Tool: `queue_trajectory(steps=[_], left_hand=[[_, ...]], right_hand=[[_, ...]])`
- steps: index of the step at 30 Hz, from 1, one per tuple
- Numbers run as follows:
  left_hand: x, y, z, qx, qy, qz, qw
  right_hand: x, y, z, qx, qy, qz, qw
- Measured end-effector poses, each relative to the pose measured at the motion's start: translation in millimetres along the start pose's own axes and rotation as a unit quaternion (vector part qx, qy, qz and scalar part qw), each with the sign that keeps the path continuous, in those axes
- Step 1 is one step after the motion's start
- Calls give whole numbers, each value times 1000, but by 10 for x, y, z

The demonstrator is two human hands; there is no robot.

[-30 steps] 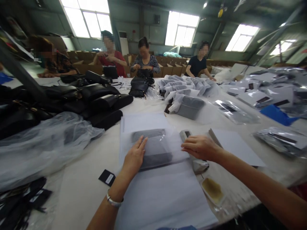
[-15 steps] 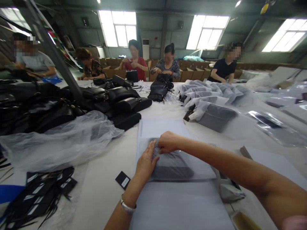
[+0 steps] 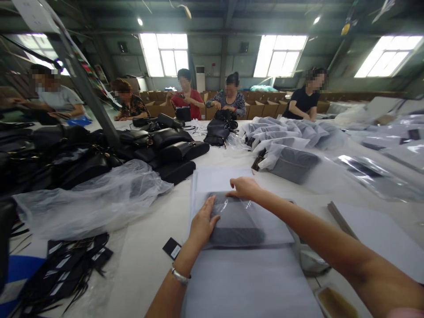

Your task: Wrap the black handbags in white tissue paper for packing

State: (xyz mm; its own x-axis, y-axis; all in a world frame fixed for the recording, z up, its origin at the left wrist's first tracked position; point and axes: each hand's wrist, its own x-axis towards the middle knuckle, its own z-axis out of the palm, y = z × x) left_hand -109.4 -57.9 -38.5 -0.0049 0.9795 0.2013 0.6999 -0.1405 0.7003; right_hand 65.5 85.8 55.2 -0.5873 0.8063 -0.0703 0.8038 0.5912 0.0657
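A dark handbag in a clear, frosted plastic bag lies in front of me on a stack of white sheets. My left hand rests flat on its left end, fingers stretched out and thumb apart. At the far edge of the bag is my right hand, its thumb and forefinger apart and the other fingers curled; nothing shows between them. Whether the right fingertips touch the plastic I cannot tell. Beside my left wrist lies a black tag with a white label.
Black handbags are heaped at the left behind loose plastic film. Several black tags lie at the near left. Plastic-wrapped bags fill the far right, near a white card stack. Co-workers sit across the table.
My right hand has moved off the bag's left part, to the right and away from me, and its thumb and forefinger have parted. My left hand stays flat on the bag. The view has tilted up slightly.
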Motion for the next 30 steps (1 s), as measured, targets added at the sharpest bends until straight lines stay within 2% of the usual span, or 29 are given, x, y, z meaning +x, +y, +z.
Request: queue_trajectory(steps=[2, 4, 6, 8, 11, 13, 16, 19, 21, 23, 27, 30], left_hand=[[-9, 14, -25, 2, 1, 6, 1000], [-11, 56, -41, 14, 17, 16, 1000], [6, 141, -32, 43, 49, 37, 997], [42, 249, 18, 92, 78, 76, 990], [113, 358, 175, 173, 58, 135, 974], [165, 350, 303, 209, 16, 143, 967], [267, 255, 436, 221, -24, 126, 967], [369, 179, 406, 185, -51, 113, 975], [393, 160, 281, 127, -59, 104, 985], [366, 140, 100, 58, -32, 84, 994], [277, 43, -246, -2, 60, 9, 998], [349, -4, -345, -9, 66, -63, 996]], right_hand=[[-223, 113, 12, 3, 34, 33, 999], [-540, 157, 64, 24, 67, 37, 997], [-902, 122, 180, 75, 108, -5, 991], [-1239, 29, 358, 127, 139, -77, 979], [-1574, -137, 687, 138, 129, -131, 973], [-1655, -213, 902, 137, 117, -129, 975], [-1626, -245, 1153, 131, 136, -99, 977], [-1545, -213, 1249, 115, 163, -87, 976], [-1490, -175, 1191, 111, 162, -94, 976], [-1410, -110, 1023, 119, 153, -101, 976], [-1093, 155, 469, 182, 163, -106, 964], [-753, 462, 154, 209, 225, -70, 949]])
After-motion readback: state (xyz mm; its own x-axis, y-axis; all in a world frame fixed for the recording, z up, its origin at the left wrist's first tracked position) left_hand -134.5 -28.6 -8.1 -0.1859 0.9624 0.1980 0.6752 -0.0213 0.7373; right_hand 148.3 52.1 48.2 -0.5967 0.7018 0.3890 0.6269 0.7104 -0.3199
